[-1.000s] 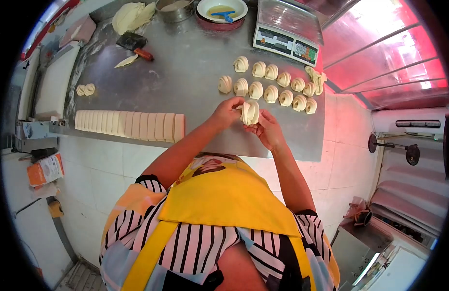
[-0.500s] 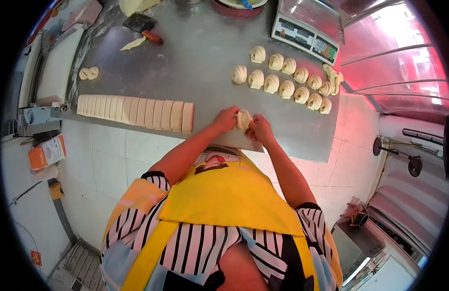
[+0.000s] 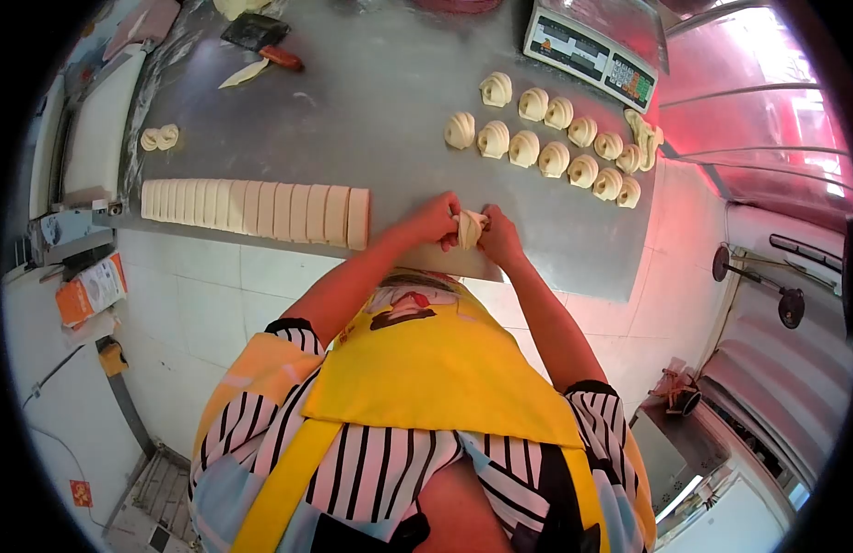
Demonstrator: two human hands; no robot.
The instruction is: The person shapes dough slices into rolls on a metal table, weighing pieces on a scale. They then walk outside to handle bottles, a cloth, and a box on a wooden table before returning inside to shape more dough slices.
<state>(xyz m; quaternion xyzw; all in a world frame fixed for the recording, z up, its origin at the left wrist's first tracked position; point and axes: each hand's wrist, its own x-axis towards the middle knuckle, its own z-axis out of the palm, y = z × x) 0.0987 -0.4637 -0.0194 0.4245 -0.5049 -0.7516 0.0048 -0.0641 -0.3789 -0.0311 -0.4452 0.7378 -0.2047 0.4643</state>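
Note:
Between my two hands, over the front edge of the metal table (image 3: 353, 101), is a twisted piece of dough (image 3: 470, 229). My left hand (image 3: 436, 221) pinches its left side, and the fingers of my right hand (image 3: 500, 236) are closed on its right side. To the left of my hands lies a row of sliced dough pieces (image 3: 260, 210), pressed close side by side. Rows of shaped dough rolls (image 3: 523, 148) stand to the right and beyond my hands.
A digital scale (image 3: 588, 55) stands at the back right, with a loose dough strip (image 3: 644, 138) near it. At the back left lie a dark scraper (image 3: 256, 32), a red-handled tool (image 3: 282, 58) and a dough scrap (image 3: 244, 74). Two small dough coils (image 3: 159, 138) sit at the left.
The view has shifted slightly. Both hands still hold the dough, which has turned a little, and my right hand has risen slightly along its side.

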